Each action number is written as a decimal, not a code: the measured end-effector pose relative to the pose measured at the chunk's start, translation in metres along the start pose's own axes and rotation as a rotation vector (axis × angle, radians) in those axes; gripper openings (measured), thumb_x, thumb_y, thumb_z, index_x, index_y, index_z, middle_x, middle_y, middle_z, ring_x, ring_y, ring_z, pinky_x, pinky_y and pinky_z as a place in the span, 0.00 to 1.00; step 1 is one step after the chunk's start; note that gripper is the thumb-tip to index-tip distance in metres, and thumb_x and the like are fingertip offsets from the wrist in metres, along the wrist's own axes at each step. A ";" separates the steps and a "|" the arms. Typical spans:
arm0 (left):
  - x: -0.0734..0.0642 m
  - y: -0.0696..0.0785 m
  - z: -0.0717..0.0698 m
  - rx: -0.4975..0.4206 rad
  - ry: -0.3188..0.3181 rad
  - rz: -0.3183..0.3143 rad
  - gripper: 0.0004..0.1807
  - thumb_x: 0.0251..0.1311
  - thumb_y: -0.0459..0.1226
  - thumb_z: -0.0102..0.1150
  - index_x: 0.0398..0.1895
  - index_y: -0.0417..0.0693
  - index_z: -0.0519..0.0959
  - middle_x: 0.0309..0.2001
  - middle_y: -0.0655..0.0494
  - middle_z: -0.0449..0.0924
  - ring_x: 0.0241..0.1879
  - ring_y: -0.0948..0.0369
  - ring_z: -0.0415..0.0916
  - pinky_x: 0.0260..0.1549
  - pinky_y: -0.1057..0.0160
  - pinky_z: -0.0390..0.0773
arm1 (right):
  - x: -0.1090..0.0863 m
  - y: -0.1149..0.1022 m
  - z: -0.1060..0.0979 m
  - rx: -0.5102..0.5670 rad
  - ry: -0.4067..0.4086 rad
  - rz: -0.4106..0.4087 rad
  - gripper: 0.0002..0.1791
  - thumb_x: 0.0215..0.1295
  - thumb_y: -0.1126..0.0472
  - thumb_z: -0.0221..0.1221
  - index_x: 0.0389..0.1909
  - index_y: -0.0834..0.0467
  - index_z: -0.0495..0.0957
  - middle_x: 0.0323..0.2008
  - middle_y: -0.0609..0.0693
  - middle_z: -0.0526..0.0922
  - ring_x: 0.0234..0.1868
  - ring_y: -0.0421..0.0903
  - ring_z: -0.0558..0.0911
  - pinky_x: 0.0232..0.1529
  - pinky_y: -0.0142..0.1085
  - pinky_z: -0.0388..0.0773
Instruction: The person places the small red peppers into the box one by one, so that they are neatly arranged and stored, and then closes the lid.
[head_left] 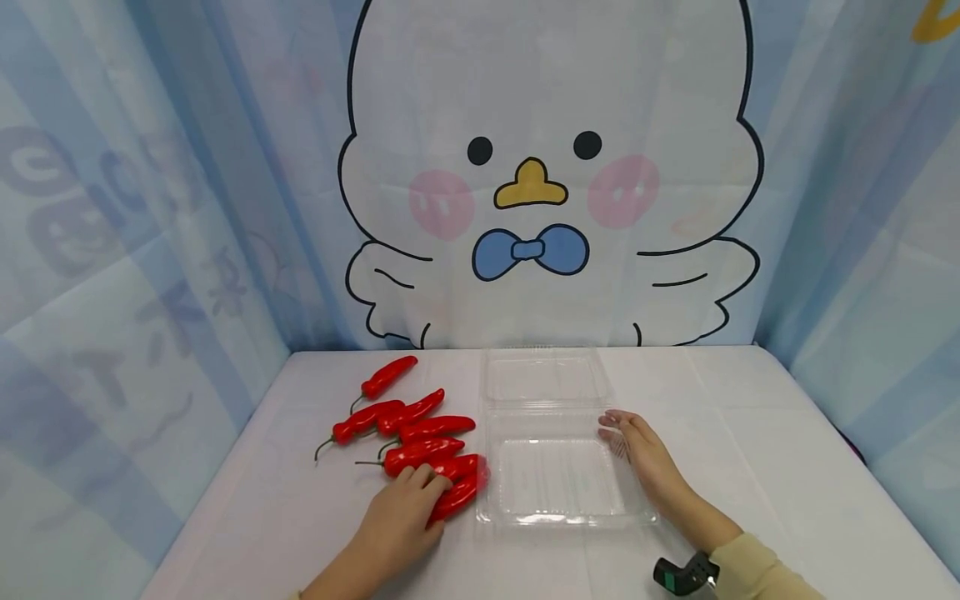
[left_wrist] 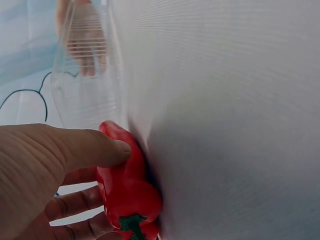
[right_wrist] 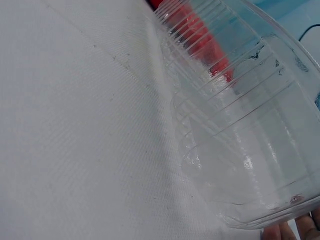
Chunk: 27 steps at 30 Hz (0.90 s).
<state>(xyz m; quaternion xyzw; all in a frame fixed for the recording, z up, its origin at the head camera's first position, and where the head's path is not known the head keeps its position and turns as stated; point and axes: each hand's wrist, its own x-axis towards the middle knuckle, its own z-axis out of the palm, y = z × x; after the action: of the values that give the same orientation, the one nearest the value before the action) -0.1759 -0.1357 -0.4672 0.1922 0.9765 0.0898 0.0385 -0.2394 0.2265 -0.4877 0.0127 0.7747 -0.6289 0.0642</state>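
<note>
My left hand [head_left: 401,512] is at the near end of a group of glossy red chili peppers with green stems. It pinches one red chili pepper [left_wrist: 127,185], thumb on one side and fingers behind, low over the table in the left wrist view. The pepper's tip overlaps the left rim of a clear plastic clamshell box [head_left: 566,521]. That box lies unfolded, its lid [head_left: 547,379] laid back toward the curtain. Beside the box's right wall is my right hand [head_left: 648,458], its fingers fairly straight against the side. Its fingertips [right_wrist: 272,232] show by the rim in the right wrist view.
Several more red peppers [head_left: 431,427] lie loosely grouped on the white-covered table [head_left: 750,433], left of the box. A curtain [head_left: 540,308] printed with a cartoon bird stands behind the table, with further curtains at both sides. A black device [head_left: 678,575] sits by the right wrist.
</note>
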 end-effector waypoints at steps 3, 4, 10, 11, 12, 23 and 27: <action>-0.001 0.001 0.000 0.019 0.008 0.007 0.31 0.45 0.47 0.82 0.54 0.53 0.81 0.49 0.54 0.80 0.45 0.58 0.74 0.43 0.55 0.87 | 0.001 0.000 0.000 -0.013 0.004 0.001 0.28 0.87 0.54 0.30 0.75 0.69 0.54 0.74 0.68 0.64 0.76 0.62 0.67 0.77 0.51 0.62; -0.001 0.001 0.000 0.028 0.009 0.011 0.31 0.45 0.47 0.82 0.54 0.53 0.81 0.49 0.54 0.80 0.45 0.58 0.74 0.43 0.55 0.87 | 0.001 0.000 0.000 -0.017 0.006 0.003 0.28 0.87 0.54 0.30 0.75 0.69 0.54 0.74 0.68 0.64 0.76 0.62 0.67 0.77 0.51 0.62; -0.001 0.002 0.000 0.062 0.008 0.023 0.32 0.46 0.48 0.82 0.55 0.52 0.81 0.48 0.54 0.80 0.44 0.58 0.74 0.42 0.56 0.86 | 0.002 0.000 0.000 -0.042 0.017 0.011 0.28 0.87 0.55 0.30 0.75 0.68 0.55 0.74 0.67 0.65 0.75 0.62 0.68 0.76 0.51 0.62; -0.001 0.002 0.000 0.061 0.009 0.021 0.32 0.45 0.47 0.82 0.55 0.52 0.81 0.48 0.54 0.80 0.44 0.58 0.74 0.42 0.56 0.86 | 0.002 0.000 0.001 -0.046 0.016 0.004 0.28 0.87 0.55 0.29 0.75 0.68 0.55 0.74 0.68 0.65 0.75 0.62 0.68 0.76 0.52 0.63; -0.001 0.002 0.000 0.060 0.010 0.019 0.32 0.45 0.47 0.82 0.55 0.53 0.81 0.47 0.54 0.80 0.44 0.58 0.74 0.42 0.56 0.86 | 0.002 0.000 0.001 -0.046 0.018 0.003 0.28 0.87 0.55 0.29 0.75 0.68 0.55 0.74 0.68 0.65 0.75 0.62 0.68 0.76 0.52 0.63; -0.005 -0.003 0.000 0.025 0.025 0.004 0.31 0.44 0.46 0.82 0.54 0.53 0.81 0.45 0.56 0.78 0.43 0.59 0.73 0.40 0.58 0.86 | 0.003 -0.001 0.001 -0.033 0.021 0.016 0.28 0.87 0.54 0.30 0.75 0.68 0.55 0.74 0.67 0.65 0.75 0.62 0.68 0.76 0.51 0.63; -0.005 -0.005 0.000 0.018 0.019 -0.002 0.32 0.44 0.46 0.82 0.54 0.52 0.81 0.45 0.56 0.78 0.43 0.59 0.73 0.39 0.58 0.87 | 0.004 -0.001 0.001 -0.028 0.020 0.021 0.28 0.87 0.55 0.29 0.75 0.68 0.55 0.74 0.67 0.65 0.75 0.61 0.68 0.76 0.51 0.63</action>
<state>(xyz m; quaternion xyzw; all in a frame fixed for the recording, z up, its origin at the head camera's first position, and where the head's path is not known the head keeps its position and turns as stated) -0.1733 -0.1417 -0.4675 0.1908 0.9777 0.0829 0.0275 -0.2430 0.2255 -0.4876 0.0261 0.7839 -0.6172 0.0634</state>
